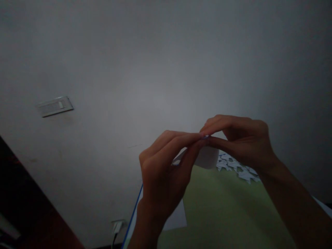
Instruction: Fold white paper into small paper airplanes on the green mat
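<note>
A piece of white paper (208, 158) hangs between my two hands, raised above the table. My left hand (168, 166) pinches its upper edge between thumb and fingers. From the other side, my right hand (241, 138) pinches the same edge, its fingertips touching those of my left. The paper bends downward below the fingertips, and part of it lies behind my left hand. A small bluish bit shows at the pinch, too small to make out.
Several folded or cut white paper pieces (240, 168) lie in a heap at the table's far side. A white sheet (177, 218) rests on the green tabletop (223, 207), under my left wrist. Behind stands a pale wall with a switch plate (55, 106) and a plugged-in charger (117, 227).
</note>
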A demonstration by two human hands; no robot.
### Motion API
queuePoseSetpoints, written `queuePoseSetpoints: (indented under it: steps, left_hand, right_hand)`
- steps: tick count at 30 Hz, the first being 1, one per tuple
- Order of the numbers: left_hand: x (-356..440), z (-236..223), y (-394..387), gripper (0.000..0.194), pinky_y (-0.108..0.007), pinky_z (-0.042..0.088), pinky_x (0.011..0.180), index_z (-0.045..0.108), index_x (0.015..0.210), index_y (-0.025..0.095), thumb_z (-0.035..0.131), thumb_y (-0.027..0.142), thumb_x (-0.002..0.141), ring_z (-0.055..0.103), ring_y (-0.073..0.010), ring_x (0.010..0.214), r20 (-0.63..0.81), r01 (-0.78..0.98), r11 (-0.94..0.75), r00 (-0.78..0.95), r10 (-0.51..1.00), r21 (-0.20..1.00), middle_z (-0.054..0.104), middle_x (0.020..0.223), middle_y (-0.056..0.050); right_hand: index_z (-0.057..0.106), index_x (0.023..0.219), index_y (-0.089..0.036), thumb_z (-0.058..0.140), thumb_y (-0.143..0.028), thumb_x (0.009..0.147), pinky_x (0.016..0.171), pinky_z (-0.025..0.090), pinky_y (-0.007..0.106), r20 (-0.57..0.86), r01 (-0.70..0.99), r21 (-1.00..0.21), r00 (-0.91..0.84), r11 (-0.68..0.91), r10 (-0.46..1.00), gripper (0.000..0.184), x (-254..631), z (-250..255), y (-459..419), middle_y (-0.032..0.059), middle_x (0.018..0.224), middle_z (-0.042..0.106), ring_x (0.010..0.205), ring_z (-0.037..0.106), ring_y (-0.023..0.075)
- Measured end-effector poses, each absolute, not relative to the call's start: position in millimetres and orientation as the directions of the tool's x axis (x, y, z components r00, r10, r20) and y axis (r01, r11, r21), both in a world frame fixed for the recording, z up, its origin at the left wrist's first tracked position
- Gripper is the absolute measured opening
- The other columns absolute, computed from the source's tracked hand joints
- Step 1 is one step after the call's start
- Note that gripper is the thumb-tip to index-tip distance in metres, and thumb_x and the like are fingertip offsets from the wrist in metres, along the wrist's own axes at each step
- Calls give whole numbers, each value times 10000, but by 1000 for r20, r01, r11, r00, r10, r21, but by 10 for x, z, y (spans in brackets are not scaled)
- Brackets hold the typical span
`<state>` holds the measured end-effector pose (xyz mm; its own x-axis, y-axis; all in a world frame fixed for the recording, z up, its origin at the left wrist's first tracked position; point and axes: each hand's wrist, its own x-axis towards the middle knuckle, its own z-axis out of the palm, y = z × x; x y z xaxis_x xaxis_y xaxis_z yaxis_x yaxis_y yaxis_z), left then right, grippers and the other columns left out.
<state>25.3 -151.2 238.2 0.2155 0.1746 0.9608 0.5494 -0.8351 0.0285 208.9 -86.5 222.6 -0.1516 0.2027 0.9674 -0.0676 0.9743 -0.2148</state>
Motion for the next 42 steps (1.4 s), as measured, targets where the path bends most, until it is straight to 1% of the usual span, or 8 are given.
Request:
queuePoseSetpoints:
  steps: [7, 13, 16, 25, 32, 38, 42]
  left_hand:
    - [245, 2381, -1481, 75, -305, 628, 719, 774, 903, 276, 736, 212, 907, 737, -167, 756, 967, 580, -815, 210, 147, -2, 780, 844, -2]
    - [252, 2386, -1478, 62, -279, 626, 725, 770, 909, 252, 739, 198, 905, 731, -149, 744, 968, 600, -800, 218, 127, -30, 778, 843, -4]
    - [252, 2387, -1486, 69, -260, 622, 727, 768, 906, 237, 733, 178, 907, 732, -140, 739, 965, 611, -791, 225, 132, -34, 778, 838, -3]
    - [240, 2378, -1482, 82, -280, 627, 725, 764, 932, 248, 729, 178, 906, 735, -150, 751, 962, 593, -805, 233, 143, -24, 773, 846, -2]
    - [247, 2382, -1503, 60, -324, 636, 703, 767, 920, 285, 741, 233, 907, 744, -179, 770, 965, 582, -813, 221, 143, -13, 783, 868, -3]
    - [243, 2391, -1510, 95, -313, 633, 706, 764, 932, 282, 725, 198, 914, 739, -169, 758, 960, 579, -815, 235, 153, -12, 778, 863, -2]
    - [244, 2398, -1504, 104, -299, 627, 695, 755, 912, 267, 720, 169, 906, 731, -159, 740, 962, 567, -823, 243, 126, -35, 768, 841, 1]
  right_hand:
    - [805, 924, -303, 851, -304, 811, 736, 596, 376, 968, -62, -221, -134, 973, 211, 122, 2075, 2215, -857, 8, 889, 784, 809, 731, 209]
    - [811, 972, -304, 795, -288, 872, 782, 602, 377, 968, -85, -192, -179, 978, 175, 103, 2092, 2243, -855, 15, 926, 792, 847, 740, 205]
    - [815, 972, -305, 796, -291, 871, 794, 602, 387, 968, -100, -198, -179, 975, 178, 104, 2099, 2249, -847, 21, 926, 792, 849, 738, 210]
    - [822, 982, -336, 817, -246, 846, 758, 597, 410, 969, -107, -200, -171, 974, 180, 163, 2107, 2242, -859, 21, 917, 794, 829, 734, 224]
    - [822, 981, -341, 839, -243, 823, 736, 596, 405, 970, -95, -188, -174, 978, 170, 187, 2102, 2240, -867, 18, 908, 793, 818, 729, 226]
    - [824, 990, -346, 836, -247, 827, 747, 600, 406, 970, -96, -192, -170, 977, 174, 191, 2094, 2241, -877, 17, 913, 794, 822, 734, 225]
    - [827, 985, -341, 840, -256, 823, 736, 601, 397, 970, -98, -183, -180, 978, 163, 184, 2097, 2249, -874, 17, 918, 798, 814, 741, 222]
